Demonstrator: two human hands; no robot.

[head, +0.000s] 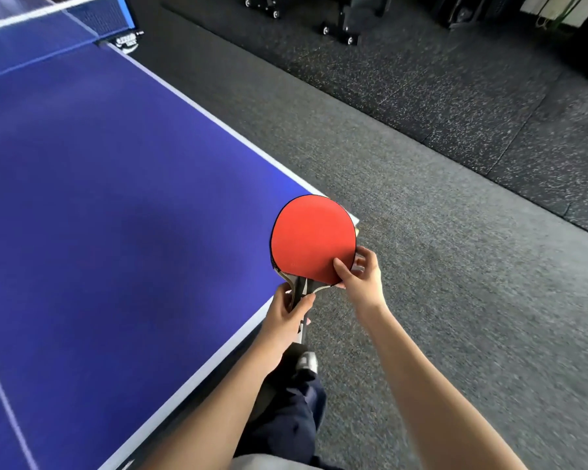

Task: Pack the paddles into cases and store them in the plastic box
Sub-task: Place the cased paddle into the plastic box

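A table-tennis paddle [311, 235] with a red rubber face and a black edge is held over the near right corner of the blue table [116, 198]. My left hand [291, 308] grips its handle from below. My right hand [358, 273] pinches the lower right rim of the blade, thumb on the red face. No case or plastic box is in view.
The net [65, 18] crosses the table at the far left. Grey speckled floor [455, 232] stretches to the right of the table. Black wheeled equipment [340, 28] stands at the back. My leg and shoe [304, 362] are below the table corner.
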